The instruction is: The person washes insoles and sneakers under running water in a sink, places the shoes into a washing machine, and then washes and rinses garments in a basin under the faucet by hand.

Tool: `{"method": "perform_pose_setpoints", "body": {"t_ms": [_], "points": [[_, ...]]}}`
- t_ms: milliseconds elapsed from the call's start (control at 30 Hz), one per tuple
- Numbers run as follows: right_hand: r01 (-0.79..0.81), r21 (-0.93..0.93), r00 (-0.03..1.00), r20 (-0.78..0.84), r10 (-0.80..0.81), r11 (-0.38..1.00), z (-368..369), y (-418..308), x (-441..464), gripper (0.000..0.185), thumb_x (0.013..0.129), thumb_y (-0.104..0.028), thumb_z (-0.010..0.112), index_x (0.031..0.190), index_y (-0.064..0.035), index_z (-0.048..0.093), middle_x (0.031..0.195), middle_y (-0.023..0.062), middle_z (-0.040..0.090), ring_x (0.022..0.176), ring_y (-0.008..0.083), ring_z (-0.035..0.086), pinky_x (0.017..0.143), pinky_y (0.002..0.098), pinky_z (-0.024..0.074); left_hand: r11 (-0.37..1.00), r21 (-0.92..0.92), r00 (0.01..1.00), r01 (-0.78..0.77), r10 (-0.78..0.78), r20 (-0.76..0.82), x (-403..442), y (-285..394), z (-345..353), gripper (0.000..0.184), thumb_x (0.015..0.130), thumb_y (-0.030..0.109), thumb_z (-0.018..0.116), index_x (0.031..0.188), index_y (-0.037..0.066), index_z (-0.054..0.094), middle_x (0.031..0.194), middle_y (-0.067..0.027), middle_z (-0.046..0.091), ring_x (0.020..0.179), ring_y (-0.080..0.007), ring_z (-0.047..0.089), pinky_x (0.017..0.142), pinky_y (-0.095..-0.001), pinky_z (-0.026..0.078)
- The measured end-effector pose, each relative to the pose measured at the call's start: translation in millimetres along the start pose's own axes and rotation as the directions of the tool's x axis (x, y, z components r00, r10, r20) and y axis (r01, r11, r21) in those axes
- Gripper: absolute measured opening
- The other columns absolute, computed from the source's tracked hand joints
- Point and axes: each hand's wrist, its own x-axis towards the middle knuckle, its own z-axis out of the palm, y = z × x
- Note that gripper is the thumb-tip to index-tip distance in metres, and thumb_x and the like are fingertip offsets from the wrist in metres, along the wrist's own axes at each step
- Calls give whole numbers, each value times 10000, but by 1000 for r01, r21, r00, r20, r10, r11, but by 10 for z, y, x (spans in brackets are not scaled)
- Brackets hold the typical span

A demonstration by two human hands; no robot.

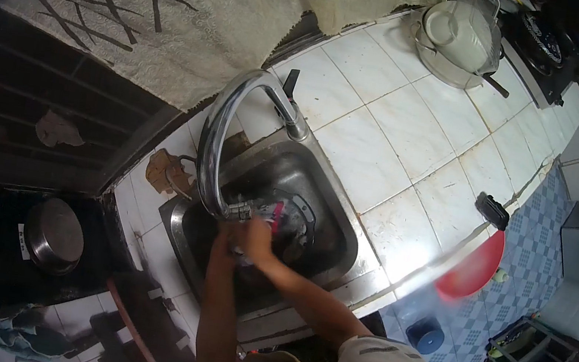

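Inside the metal sink (344, 253), below the mouth of the curved faucet (216, 132), the right hand (258, 242) and the left hand (227, 236) are brought close together, the right one seen with its fingers curled inward; whether either is fully closed cannot be told, since the fingers are blurred and partly hidden. Beside and partly beneath them, in the basin of the sink, a pale, wet-looking item (289, 220) is seen, marked by a bright pink strip (277, 217); how it is gripped cannot be made out. At the sink's left rim, a torn brown piece (166, 172) is laid on the tiles. To the right, the white-tiled desk (362, 143) is spread out, and a small black object (492, 211) is set at its outer edge. Past that edge, a red basin (474, 272) and a dark blue round object (425, 335) are seen over the blue patterned floor (530, 251). Well apart to the left, a metal pot (56, 232) is placed on a dark surface. At the far end of the desk, pale dishes (457, 37) are gathered near a stove (540, 57), while the wall behind the sink is partly covered by a patterned curtain (179, 15).
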Motion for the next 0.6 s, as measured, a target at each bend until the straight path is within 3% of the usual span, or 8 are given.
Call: {"method": "perform_pose_setpoints", "body": {"t_ms": [33, 67, 167, 233, 367, 400, 533, 600], "points": [[111, -68, 994, 30, -109, 992, 126, 4, -107, 277, 661, -229, 625, 860, -40, 587, 734, 156, 598, 717, 314, 595, 657, 387, 462, 976, 210, 998, -58, 63, -15, -3, -53, -21, 375, 892, 220, 366, 1207, 17, 383, 1158, -111, 476, 1024, -209, 487, 875, -326, 398], [113, -69, 993, 27, -111, 991, 219, 36, -54, 277, 661, -229, 625, 860, -40, 587, 734, 156, 598, 717, 314, 595, 657, 387, 462, 998, 66, 999, 2, 1, -52, 40, 49, 127, 381, 888, 232, 376, 1203, 19, 392, 1151, -107, 481, 1021, -209, 488, 873, -326, 397], [172, -308, 909, -316, -271, 936, 300, 148, 109, 299, 638, -289, 648, 827, -64, 590, 730, 146, 598, 706, 309, 598, 638, 390, 465, 915, -370, 971, 160, -213, -108, 101, 331, 531, 398, 877, 267, 405, 1190, 22, 418, 1133, -95, 496, 1012, -206, 491, 868, -327, 395], [213, -100, 977, 1, -214, 972, 135, 188, 323, 313, 630, -322, 649, 812, -73, 595, 737, 131, 604, 692, 314, 597, 623, 386, 467, 804, -556, 939, 208, -324, -119, 117, 446, 633, 403, 870, 279, 418, 1181, 24, 431, 1121, -90, 503, 1007, -205, 492, 862, -327, 395], [39, -270, 986, 168, 7, 962, 232, 80, 4, 335, 644, -328, 631, 838, -57, 597, 778, 148, 612, 712, 317, 600, 618, 398, 462, 795, -562, 942, 227, -326, -81, 204, 509, 606, 398, 858, 281, 434, 1162, 23, 448, 1099, -86, 513, 997, -203, 495, 849, -325, 398], [96, -278, 995, 56, -84, 956, 228, 114, 111, 315, 688, -332, 596, 864, -71, 593, 787, 159, 610, 724, 324, 599, 634, 404, 463, 809, -542, 944, 227, -320, -83, 218, 480, 576, 397, 856, 281, 438, 1157, 23, 452, 1093, -85, 516, 995, -203, 496, 845, -324, 398], [223, -48, 974, 60, -220, 974, -57, -35, 259, 352, 728, -318, 556, 945, -41, 557, 768, 176, 605, 732, 338, 594, 676, 415, 466, 868, -446, 945, 220, -304, -125, 308, 363, 454, 392, 844, 283, 453, 1138, 23, 469, 1071, -81, 526, 985, -200, 499, 831, -322, 401], [118, -174, 987, 127, -97, 978, 45, -88, 89, 322, 747, -353, 530, 897, -72, 580, 760, 164, 606, 749, 344, 590, 674, 410, 467, 891, -394, 945, 224, -298, -138, 320, 370, 422, 390, 838, 283, 461, 1128, 23, 478, 1059, -79, 531, 980, -199, 501, 825, -321, 403]]}}
